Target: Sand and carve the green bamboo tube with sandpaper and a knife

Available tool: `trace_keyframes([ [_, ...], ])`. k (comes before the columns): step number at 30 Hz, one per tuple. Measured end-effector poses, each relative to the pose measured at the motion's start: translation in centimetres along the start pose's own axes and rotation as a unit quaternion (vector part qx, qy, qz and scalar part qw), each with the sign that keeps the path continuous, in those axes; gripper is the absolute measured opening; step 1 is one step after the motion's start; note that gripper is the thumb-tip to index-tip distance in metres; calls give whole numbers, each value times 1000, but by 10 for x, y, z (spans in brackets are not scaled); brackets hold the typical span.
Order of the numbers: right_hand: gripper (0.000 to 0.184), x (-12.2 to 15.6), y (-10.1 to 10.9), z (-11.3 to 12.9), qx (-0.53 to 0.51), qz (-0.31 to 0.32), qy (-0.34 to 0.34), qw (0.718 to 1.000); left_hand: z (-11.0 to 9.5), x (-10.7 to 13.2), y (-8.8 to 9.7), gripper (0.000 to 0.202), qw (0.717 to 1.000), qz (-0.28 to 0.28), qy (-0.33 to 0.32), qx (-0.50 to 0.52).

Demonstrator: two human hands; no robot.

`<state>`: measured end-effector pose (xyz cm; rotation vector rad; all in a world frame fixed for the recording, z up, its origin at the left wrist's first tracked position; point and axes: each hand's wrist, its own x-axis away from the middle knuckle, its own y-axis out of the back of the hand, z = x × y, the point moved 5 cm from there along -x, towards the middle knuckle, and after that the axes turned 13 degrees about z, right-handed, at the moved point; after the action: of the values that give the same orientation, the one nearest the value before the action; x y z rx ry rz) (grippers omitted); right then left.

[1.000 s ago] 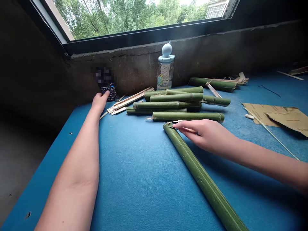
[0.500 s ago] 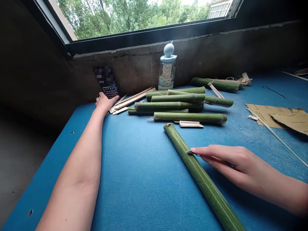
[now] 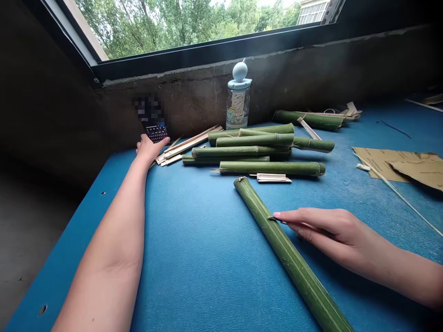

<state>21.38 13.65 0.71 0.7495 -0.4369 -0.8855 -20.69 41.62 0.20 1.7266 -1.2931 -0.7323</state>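
My right hand point(image 3: 321, 233) rests at the middle of a long split-free green bamboo tube point(image 3: 282, 244), its fingertips pinching a thin dark sliver point(image 3: 273, 218) against the tube's side. The tube runs diagonally from the pile towards me. My left hand point(image 3: 148, 150) is at the far edge of the table, gripping the lower end of a black phone point(image 3: 155, 133) with a keyboard on its screen. The phone's upper part is pixelated. A pale flat strip point(image 3: 273, 178) lies beside the nearest tube of a pile of cut bamboo sections point(image 3: 272, 168).
Thin wooden slats point(image 3: 183, 146) lie left of the pile. A blue-capped bottle point(image 3: 238, 103) stands against the concrete wall point(image 3: 304, 69) under a window. More bamboo point(image 3: 308, 120) lies behind, and brown sheets point(image 3: 394, 163) lie right on the blue table point(image 3: 194, 258).
My right hand has moved along the tube towards me, and the pale strip it held now lies on the table. My left hand has moved up onto the phone.
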Motion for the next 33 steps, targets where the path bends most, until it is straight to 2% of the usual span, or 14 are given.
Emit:
trace_keyframes([
  [12,32,-2,-1,0,-24,-1,-4,1000,9,-12,-1,56,998,-12,-28,51],
  [18,32,-3,1,-5,-31,2,-13,999,18,-23,6,34,986,-8,-83,144],
  [26,32,-4,-1,-7,-35,11,-21,999,26,-33,5,33,980,-13,-72,184],
  [33,33,-5,0,-6,-34,10,-13,999,23,-30,5,27,981,21,-81,177],
])
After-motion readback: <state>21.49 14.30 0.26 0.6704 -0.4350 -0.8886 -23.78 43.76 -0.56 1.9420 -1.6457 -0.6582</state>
